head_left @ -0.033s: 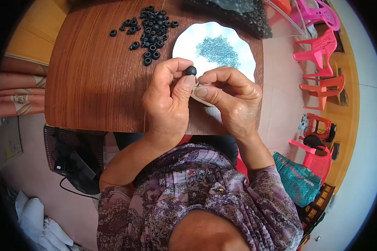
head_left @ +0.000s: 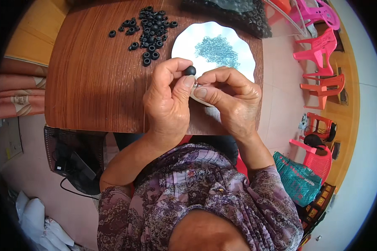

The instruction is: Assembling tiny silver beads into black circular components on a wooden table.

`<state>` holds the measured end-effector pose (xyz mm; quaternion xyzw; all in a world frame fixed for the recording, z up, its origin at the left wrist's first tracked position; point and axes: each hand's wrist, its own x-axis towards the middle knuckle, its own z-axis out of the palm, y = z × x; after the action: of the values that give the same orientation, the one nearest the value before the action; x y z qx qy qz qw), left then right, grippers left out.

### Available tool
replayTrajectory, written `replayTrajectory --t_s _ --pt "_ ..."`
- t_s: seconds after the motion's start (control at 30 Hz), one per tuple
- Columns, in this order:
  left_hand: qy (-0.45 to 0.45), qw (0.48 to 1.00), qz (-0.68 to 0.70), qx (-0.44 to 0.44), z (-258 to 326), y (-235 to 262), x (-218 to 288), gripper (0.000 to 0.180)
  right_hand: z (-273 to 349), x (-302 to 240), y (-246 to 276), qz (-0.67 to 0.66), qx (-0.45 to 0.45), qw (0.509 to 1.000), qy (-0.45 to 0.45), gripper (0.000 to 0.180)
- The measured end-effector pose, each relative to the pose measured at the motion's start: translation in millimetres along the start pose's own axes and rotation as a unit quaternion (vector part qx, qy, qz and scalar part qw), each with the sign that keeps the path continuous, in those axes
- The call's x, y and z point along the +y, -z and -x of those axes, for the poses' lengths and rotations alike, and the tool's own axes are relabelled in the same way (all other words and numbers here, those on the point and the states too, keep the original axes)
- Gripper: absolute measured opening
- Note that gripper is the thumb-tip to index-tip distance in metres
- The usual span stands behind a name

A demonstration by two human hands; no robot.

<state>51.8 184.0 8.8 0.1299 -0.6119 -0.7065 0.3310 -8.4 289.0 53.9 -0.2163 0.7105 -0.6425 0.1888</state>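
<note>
My left hand (head_left: 167, 102) pinches a small black rubber ring (head_left: 190, 70) between thumb and forefinger, just above the near edge of a white plate (head_left: 184, 46). My right hand (head_left: 234, 100) touches it fingertip to fingertip and pinches a tiny silvery metal piece (head_left: 197, 85) right below the black ring. On the plate lies a heap of small bluish metal rings (head_left: 218, 50). A loose pile of several black rubber rings (head_left: 151, 27) lies on the brown wooden table (head_left: 92, 83), beyond my left hand.
A dark bag of parts (head_left: 234, 12) lies at the table's far edge. Pink and orange plastic chairs (head_left: 318, 46) stand to the right, with a teal bag (head_left: 299, 180) on the floor. A black crate (head_left: 71, 159) sits under the table's left side.
</note>
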Motion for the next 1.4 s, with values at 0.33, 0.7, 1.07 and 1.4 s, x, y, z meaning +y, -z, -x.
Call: replayTrajectory --t_s 0.33,0.7,1.07,1.4 --pt "-0.079 0.989 -0.125 -0.009 -10 -8 -8 0.02 -1 13 9 0.026 0.006 0.997 0.071 0.015" --pt "0.003 0.995 -0.094 -0.015 -18 -2 -5 0.017 -22 37 33 0.36 0.02 0.903 0.232 0.02" --pt "0.041 0.999 -0.018 -0.018 -11 2 5 0.016 -9 8 8 0.231 -0.027 0.931 0.281 0.02" --pt "0.228 0.939 0.254 -0.045 -7 20 16 0.016 -5 2 4 0.198 -0.005 0.94 0.279 0.012"
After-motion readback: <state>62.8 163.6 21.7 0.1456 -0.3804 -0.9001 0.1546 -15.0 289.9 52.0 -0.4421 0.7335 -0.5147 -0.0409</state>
